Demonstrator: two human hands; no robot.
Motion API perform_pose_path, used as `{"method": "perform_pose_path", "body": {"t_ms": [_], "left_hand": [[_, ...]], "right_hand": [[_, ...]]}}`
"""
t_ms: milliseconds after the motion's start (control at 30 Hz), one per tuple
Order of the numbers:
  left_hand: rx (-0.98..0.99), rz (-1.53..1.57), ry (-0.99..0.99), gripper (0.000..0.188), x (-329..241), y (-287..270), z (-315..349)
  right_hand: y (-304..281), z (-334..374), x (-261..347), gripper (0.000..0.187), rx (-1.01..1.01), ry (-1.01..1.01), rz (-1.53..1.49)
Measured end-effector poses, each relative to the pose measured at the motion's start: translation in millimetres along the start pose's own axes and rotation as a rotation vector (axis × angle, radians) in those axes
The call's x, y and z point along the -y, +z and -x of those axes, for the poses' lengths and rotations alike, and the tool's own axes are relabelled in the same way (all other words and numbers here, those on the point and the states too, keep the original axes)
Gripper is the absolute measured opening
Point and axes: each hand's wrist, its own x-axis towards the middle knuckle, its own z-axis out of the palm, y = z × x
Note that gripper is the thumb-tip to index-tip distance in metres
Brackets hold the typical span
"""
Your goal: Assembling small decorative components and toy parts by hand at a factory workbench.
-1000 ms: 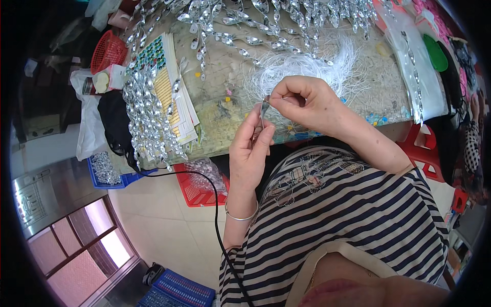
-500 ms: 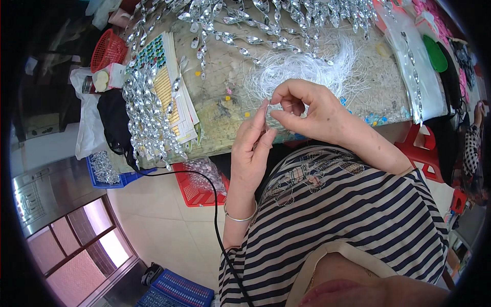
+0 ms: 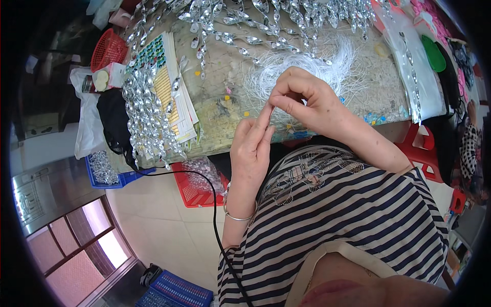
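- Left hand (image 3: 253, 148): thumb and fingers pinching a small piece (image 3: 270, 117), mostly hidden between them.
- Right hand (image 3: 307, 102): thumb and forefinger closed together at the left fingertips; contents hidden.
- White threads (image 3: 337, 64) heaped on worktop (image 3: 220, 110), just beyond hands.
- Silver twisted strands (image 3: 143, 110) left.

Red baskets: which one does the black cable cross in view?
The lower red basket, below the table edge; the black cable misses the upper-left red basket.
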Motion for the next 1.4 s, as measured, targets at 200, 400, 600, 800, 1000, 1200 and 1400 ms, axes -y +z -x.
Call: {"method": "perform_pose_path", "body": {"t_ms": [200, 400, 600, 800, 1000, 1200, 1400], "left_hand": [[0.029, 0.054, -0.031, 0.045, -1.9, -2.8, 0.6], [0.103, 0.186, -0.037, 0.045, 10.8, -6.9, 7.3], [0.053, 0.630, -0.290, 0.030, 8.9, -0.5, 2.0], [-0.047, 0.826, -0.375, 0.017, 10.8, 8.4, 1.3], [-0.065, 0.762, -0.467, 0.012, 12.6, -6.1, 5.1], [-0.220, 0.624, -0.552, 0.011, 28.1, -35.2, 24.0], [-0.160, 0.600, -0.603, 0.012, 46.3, -38.0, 46.9]], "right_hand": [[-1.9, -1.6, -6.3, 0.009, -0.026, 0.165, -0.233], [-4.0, -2.4, 2.7, 0.008, 0.071, 0.430, -0.467], [9.2, -1.8, 2.7, 0.009, 0.158, 0.328, -0.610], [15.1, 0.6, 0.7, 0.013, 0.145, 0.239, -0.490], [2.3, 3.2, 1.9, 0.013, 0.196, 0.034, -0.104], [-33.3, 17.8, -8.0, 0.007, 0.192, 0.008, 0.265], [-61.9, 20.4, -4.6, 0.006, 0.061, 0.128, 0.273]]}}
